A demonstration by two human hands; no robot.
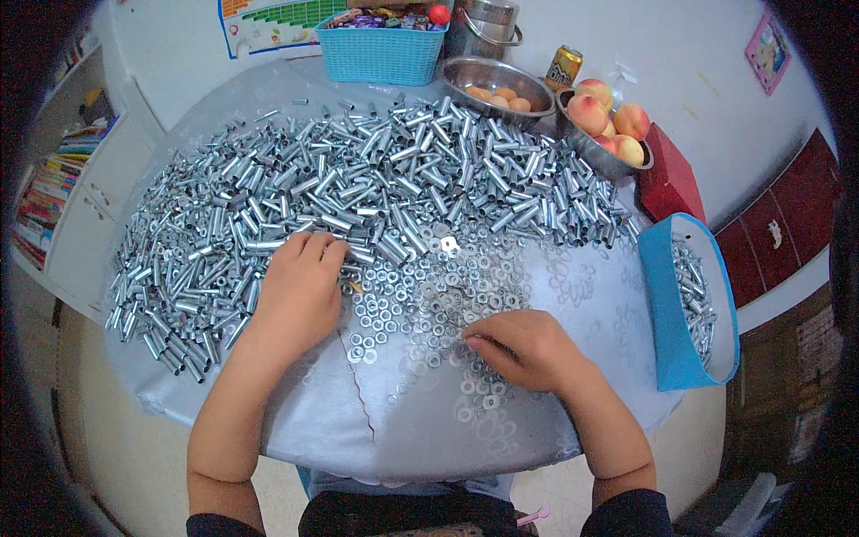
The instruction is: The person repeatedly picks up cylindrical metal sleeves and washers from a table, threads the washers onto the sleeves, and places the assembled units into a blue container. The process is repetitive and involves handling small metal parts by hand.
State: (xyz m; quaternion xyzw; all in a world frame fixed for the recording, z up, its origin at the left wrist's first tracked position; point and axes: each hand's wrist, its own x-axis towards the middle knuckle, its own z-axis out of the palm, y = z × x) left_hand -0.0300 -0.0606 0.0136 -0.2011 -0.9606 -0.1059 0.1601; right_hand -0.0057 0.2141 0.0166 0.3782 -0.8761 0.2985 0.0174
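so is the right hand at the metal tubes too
No, the right hand is at the spread of washers and nuts, while the left hand is at the metal tubes.

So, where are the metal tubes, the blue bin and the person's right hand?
Metal tubes [358,170]: head view, middle of the heap.
Blue bin [667,313]: head view, its left outer wall.
Right hand [526,347]: head view, back of the hand.

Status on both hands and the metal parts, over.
Left hand at edge of heaped silver metal tubes, grip hidden. Right hand at flat silver metal rings, hold unclear. Open blue bin off right, not blocking.
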